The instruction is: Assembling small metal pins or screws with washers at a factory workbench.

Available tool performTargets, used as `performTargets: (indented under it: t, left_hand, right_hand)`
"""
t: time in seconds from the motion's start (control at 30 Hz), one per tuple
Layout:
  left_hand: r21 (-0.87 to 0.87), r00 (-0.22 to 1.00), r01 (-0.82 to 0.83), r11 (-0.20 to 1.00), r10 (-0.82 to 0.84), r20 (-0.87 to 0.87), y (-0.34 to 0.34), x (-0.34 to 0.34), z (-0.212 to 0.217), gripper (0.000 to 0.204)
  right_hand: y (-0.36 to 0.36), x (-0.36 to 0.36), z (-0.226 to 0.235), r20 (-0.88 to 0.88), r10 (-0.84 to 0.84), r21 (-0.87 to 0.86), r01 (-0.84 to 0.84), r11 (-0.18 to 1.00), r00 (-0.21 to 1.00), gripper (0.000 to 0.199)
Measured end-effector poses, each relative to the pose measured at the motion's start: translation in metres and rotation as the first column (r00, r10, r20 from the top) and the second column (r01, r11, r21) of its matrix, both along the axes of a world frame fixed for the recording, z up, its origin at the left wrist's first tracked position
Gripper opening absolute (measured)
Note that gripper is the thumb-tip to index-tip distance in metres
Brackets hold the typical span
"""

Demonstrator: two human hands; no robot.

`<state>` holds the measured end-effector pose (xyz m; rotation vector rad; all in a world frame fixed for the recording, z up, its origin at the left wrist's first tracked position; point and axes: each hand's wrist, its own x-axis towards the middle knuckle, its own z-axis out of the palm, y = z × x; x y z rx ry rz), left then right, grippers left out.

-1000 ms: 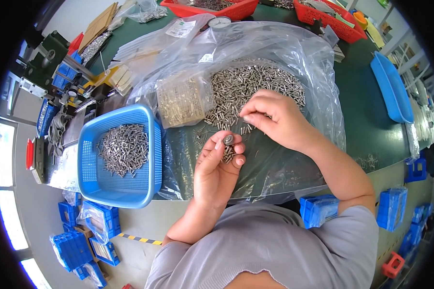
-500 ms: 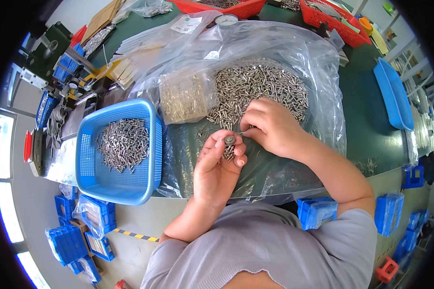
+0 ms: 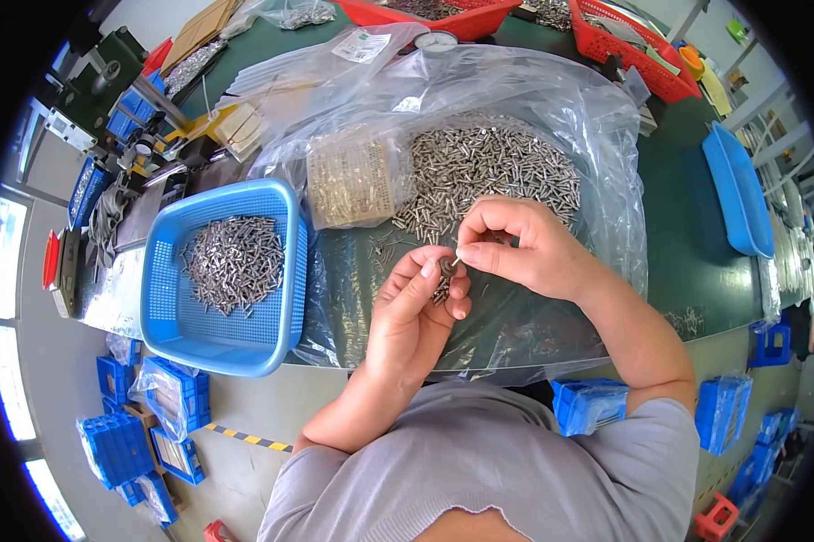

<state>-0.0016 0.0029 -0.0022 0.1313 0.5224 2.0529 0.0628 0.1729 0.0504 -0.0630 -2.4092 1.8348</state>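
Note:
My left hand point(image 3: 416, 312) is cupped palm up over the clear plastic sheet point(image 3: 552, 108), holding a small bunch of metal screws point(image 3: 444, 276) between thumb and fingers. My right hand point(image 3: 524, 248) pinches one small screw at its fingertips, touching the bunch in the left hand. Just beyond both hands lies a large pile of loose metal screws point(image 3: 488, 167) on the plastic. A heap of small pale washers point(image 3: 351, 179) lies to the left of that pile.
A blue mesh basket point(image 3: 285, 262) holding finished screws point(image 3: 233, 262) sits left of my hands. Red baskets point(image 3: 633, 54) stand at the table's far edge, a blue tray point(image 3: 737, 190) at right. Blue bins point(image 3: 118, 434) are stacked on the floor, lower left.
My right hand has come back from the screw pile toward my left hand and now pinches a screw against the bunch held there. The left hand has hardly moved.

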Motion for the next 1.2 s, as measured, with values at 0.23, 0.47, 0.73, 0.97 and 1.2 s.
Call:
performTargets:
  t: [0.23, 0.47, 0.73, 0.97, 1.2]
  left_hand:
    - [-0.016, 1.0, -0.001, 1.0, 0.001, -0.01, 0.0, 0.001, 0.001, 0.015]
    - [-0.011, 1.0, -0.003, 1.0, 0.003, -0.004, -0.001, 0.0, 0.0, 0.015]
    - [-0.02, 0.998, 0.046, 0.999, -0.047, -0.039, -0.003, -0.002, -0.001, 0.017]
    - [-0.076, 0.999, 0.028, 0.997, -0.031, -0.033, -0.001, 0.001, 0.002, 0.021]
    - [0.029, 0.999, -0.049, 0.998, 0.049, 0.012, 0.0, -0.001, -0.003, 0.02]
  right_hand:
    - [-0.002, 0.002, -0.001, -0.141, 0.009, 0.193, 0.018, 0.981, 0.99, 0.01]
    - [-0.003, 0.001, -0.001, -0.185, 0.007, 0.218, 0.034, 0.975, 0.983, 0.01]
    - [-0.005, -0.004, -0.007, -0.125, 0.067, 0.158, -0.047, 0.986, 0.99, 0.014]
    - [-0.004, -0.001, -0.004, -0.204, 0.046, 0.239, 0.005, 0.971, 0.978, 0.016]
    - [0.012, -0.004, -0.01, -0.111, -0.214, 0.325, 0.239, 0.915, 0.97, 0.008]
